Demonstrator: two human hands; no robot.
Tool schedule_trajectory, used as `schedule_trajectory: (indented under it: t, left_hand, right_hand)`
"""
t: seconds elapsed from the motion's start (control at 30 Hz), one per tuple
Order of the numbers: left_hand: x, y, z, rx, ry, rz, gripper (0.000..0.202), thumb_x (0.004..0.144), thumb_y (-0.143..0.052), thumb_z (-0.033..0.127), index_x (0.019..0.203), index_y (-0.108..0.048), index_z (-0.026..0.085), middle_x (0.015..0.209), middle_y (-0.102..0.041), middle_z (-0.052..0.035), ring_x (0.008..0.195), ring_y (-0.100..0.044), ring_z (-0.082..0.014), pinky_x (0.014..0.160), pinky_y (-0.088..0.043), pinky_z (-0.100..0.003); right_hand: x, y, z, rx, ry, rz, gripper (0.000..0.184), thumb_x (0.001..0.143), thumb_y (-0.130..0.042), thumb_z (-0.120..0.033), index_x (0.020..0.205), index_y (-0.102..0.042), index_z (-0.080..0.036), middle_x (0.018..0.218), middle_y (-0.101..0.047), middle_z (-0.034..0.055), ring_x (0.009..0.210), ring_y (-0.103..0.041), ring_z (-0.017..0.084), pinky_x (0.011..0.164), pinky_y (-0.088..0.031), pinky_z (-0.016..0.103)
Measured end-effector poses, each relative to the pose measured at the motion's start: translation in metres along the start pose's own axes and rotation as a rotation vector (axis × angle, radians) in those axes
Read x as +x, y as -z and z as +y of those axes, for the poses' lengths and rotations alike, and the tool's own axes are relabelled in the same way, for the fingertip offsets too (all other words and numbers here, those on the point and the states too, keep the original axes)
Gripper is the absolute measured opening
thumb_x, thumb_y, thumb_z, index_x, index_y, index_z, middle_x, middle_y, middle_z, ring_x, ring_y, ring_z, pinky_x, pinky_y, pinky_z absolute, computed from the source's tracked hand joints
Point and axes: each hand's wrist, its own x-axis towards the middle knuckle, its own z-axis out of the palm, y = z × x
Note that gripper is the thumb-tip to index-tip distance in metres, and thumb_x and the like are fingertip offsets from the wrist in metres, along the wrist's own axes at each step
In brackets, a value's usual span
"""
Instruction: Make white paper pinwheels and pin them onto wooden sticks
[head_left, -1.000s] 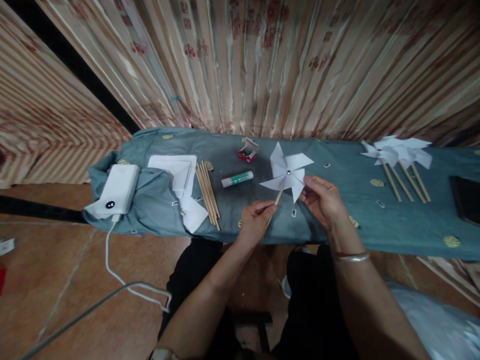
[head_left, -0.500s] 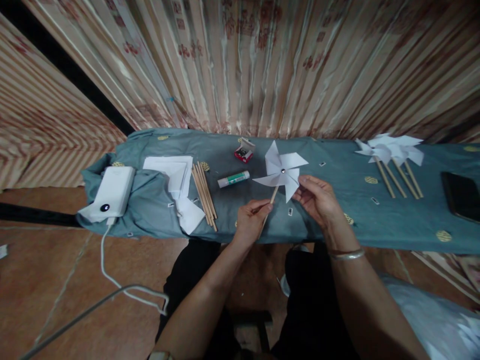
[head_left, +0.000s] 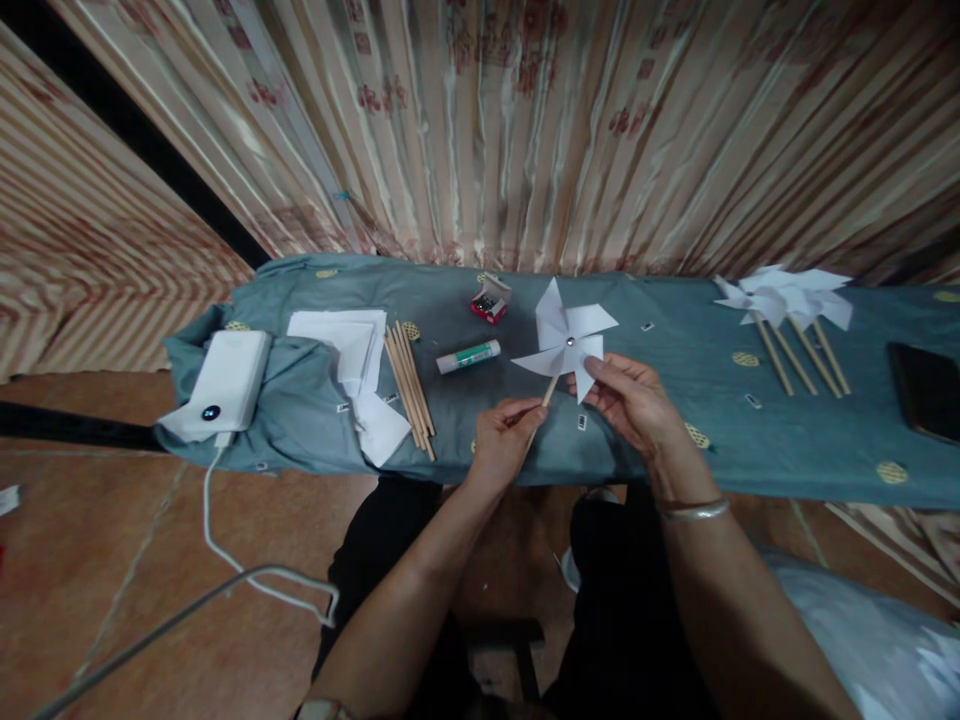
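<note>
A white paper pinwheel (head_left: 555,335) with a shiny pin at its centre is held up over the table. My left hand (head_left: 506,440) is closed around its wooden stick (head_left: 551,390), below the blades. The thumb and fingers of my right hand (head_left: 630,400) pinch the lower right blade, hiding part of it. Left of the pinwheel lies a glue stick (head_left: 469,356), and behind that stands a small open red box (head_left: 490,299) with pins inside. Several loose wooden sticks (head_left: 410,390) lie further left, beside white paper sheets (head_left: 352,335).
Several finished pinwheels (head_left: 787,300) lie at the right, near a dark phone (head_left: 924,388). A white power bank (head_left: 229,383) with a cable (head_left: 210,520) sits at the left end of the green tablecloth (head_left: 667,310). A pleated curtain (head_left: 480,130) hangs behind the table.
My right hand has shifted slightly left, and its thumb now lies over the lower right blade. The pinwheel has moved very little; my left hand keeps its grip on the stick.
</note>
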Motion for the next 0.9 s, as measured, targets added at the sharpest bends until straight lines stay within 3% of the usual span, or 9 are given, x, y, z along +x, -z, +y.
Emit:
schedule_trajectory:
  t: [0.37, 0.63, 0.9]
  left_hand:
    - [-0.0004, 0.0017, -0.0062, 0.047, -0.059, -0.048, 0.010, 0.068, -0.074, 0.022, 0.076, -0.079, 0.020, 0.074, -0.068, -0.0027, 0.067, -0.057, -0.0129, 0.064, -0.044, -0.024]
    - [-0.0024, 0.0022, -0.0061, 0.189, -0.143, -0.101, 0.010, 0.071, -0.071, 0.017, 0.076, -0.079, 0.020, 0.072, -0.067, -0.0029, 0.069, -0.058, -0.0138, 0.067, -0.046, -0.025]
    - [-0.0023, 0.0033, -0.0078, 0.171, -0.155, -0.119, 0.010, 0.072, -0.072, 0.017, 0.078, -0.079, 0.019, 0.071, -0.066, -0.0029, 0.068, -0.058, -0.0139, 0.065, -0.045, -0.025]
  right_hand:
    - [-0.0003, -0.0025, -0.0009, 0.019, 0.006, 0.058, 0.029, 0.053, -0.089, -0.037, 0.073, -0.075, -0.020, 0.063, -0.071, -0.0006, 0.051, -0.062, 0.010, 0.053, -0.053, 0.021]
    - [0.0034, 0.0003, -0.0014, -0.019, 0.098, 0.119, 0.027, 0.049, -0.090, -0.036, 0.064, -0.073, -0.022, 0.063, -0.072, -0.0019, 0.055, -0.065, 0.014, 0.060, -0.055, 0.028]
    - [0.0020, -0.0013, -0.0021, 0.002, 0.066, 0.103, 0.026, 0.049, -0.090, -0.036, 0.062, -0.073, -0.022, 0.067, -0.074, 0.0001, 0.063, -0.068, 0.017, 0.071, -0.057, 0.033]
